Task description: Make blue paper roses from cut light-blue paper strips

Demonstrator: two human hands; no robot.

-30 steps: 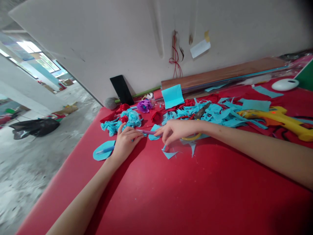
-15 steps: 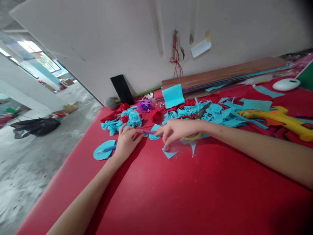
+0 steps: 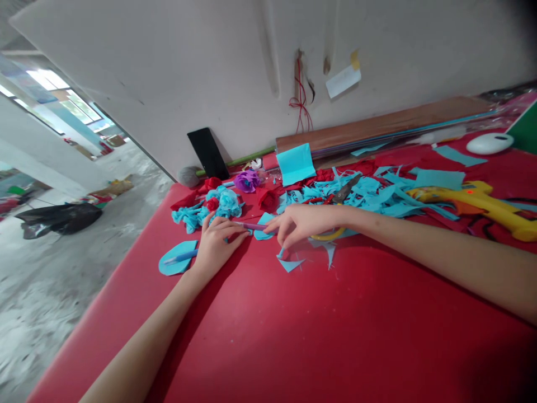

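Note:
My left hand (image 3: 218, 239) is at the left, its fingers closed on one end of a thin purple stick (image 3: 253, 226). The other end is held by the fingertips of my right hand (image 3: 300, 224). Beneath the stick, a blue crepe paper petal (image 3: 265, 234) is partly hidden by my right fingers. To the left lies another blue petal (image 3: 170, 267) with a blue pen (image 3: 184, 256) across it. Small blue paper scraps (image 3: 291, 265) lie under my right hand. Yellow-handled scissors (image 3: 329, 235) are partly covered by my right wrist.
Behind my hands are blue paper flowers (image 3: 227, 202), a purple flower (image 3: 246, 181) and a heap of blue cuttings (image 3: 373, 193). A yellow glue gun (image 3: 490, 207) lies right. A black phone (image 3: 207, 154) leans on the wall. A white mouse (image 3: 489, 144) sits far right.
Both hands keep nearly the same pose on the purple stick. My left fingers have shifted very slightly along it. The whole view has moved a little.

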